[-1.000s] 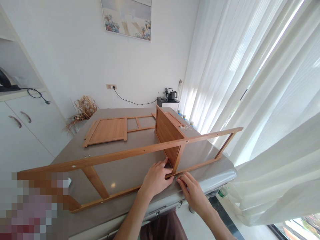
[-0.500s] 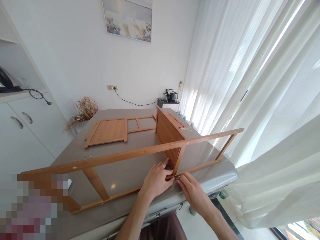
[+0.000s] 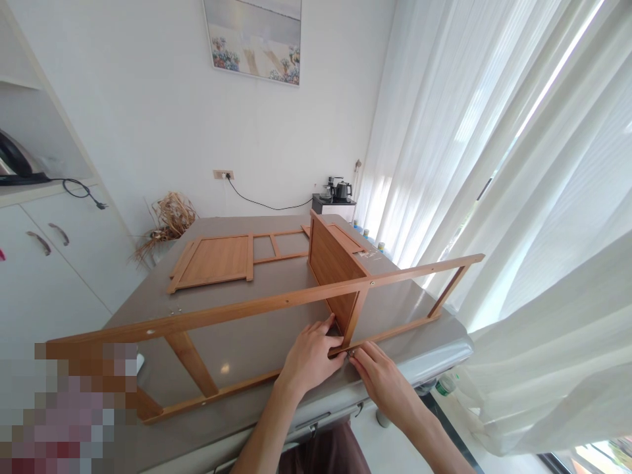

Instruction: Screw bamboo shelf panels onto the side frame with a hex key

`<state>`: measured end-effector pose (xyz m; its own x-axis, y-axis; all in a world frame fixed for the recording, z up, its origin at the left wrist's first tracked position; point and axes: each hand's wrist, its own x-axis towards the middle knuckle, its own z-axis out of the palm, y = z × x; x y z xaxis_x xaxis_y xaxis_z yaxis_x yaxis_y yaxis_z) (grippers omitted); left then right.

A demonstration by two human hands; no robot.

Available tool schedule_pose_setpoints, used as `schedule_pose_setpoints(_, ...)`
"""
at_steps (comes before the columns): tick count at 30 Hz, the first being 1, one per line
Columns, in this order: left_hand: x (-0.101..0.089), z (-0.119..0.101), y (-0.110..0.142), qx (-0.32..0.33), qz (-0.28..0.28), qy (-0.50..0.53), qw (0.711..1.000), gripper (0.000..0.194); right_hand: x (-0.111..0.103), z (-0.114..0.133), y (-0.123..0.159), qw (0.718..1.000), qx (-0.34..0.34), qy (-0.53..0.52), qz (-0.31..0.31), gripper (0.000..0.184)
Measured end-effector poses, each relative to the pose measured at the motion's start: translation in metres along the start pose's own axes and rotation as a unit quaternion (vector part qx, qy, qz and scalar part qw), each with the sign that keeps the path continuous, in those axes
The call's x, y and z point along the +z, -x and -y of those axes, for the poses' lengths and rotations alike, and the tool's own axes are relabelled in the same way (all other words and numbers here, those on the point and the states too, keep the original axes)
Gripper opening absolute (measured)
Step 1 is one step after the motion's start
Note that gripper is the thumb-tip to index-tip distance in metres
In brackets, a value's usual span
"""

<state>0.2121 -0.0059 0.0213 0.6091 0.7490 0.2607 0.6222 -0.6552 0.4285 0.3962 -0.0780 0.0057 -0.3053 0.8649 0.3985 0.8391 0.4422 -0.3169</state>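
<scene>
Two bare hands, which I follow remotely through the head view, converge on one joint of the wooden frame, which stands on its long edge near the front of the desk. Left hand: back turned upward, forearm slanting in from the lower edge; one finger reaches to the foot of the upright panel, while the digits below it part-close about the lower rail beside the post. Right hand: forearm slanting inward from the opposite side, thumb and forefinger pinched on a small metal piece at the rail's near side; I cannot tell its exact kind. Both sets of fingertips lie just beside one another. Beyond, a framed panel lies flat.
</scene>
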Motion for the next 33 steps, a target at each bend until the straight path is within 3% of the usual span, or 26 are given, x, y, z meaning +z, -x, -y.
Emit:
schedule_pose_setpoints(12, 0.001, 0.002, -0.001, 0.002, -0.007, 0.003, 1.0, 0.018, 0.016, -0.005, 0.011, 0.979, 0.155, -0.108, -0.074, 0.033)
schedule_pose_setpoints(22, 0.0, 0.0, 0.0, 0.004, -0.002, -0.003, 1.0, 0.021, 0.012, -0.005, 0.01, 0.973, 0.176, -0.134, -0.06, 0.037)
schedule_pose_setpoints(28, -0.001, -0.001, 0.0, 0.001, -0.001, -0.01, 1.0, 0.022, 0.002, -0.005, 0.007, 0.964, 0.211, -0.159, -0.014, 0.037)
schedule_pose_setpoints(33, -0.002, -0.002, 0.0, -0.001, 0.006, -0.007, 1.0, 0.022, -0.002, -0.005, 0.007, 0.97, 0.197, -0.138, -0.013, 0.038)
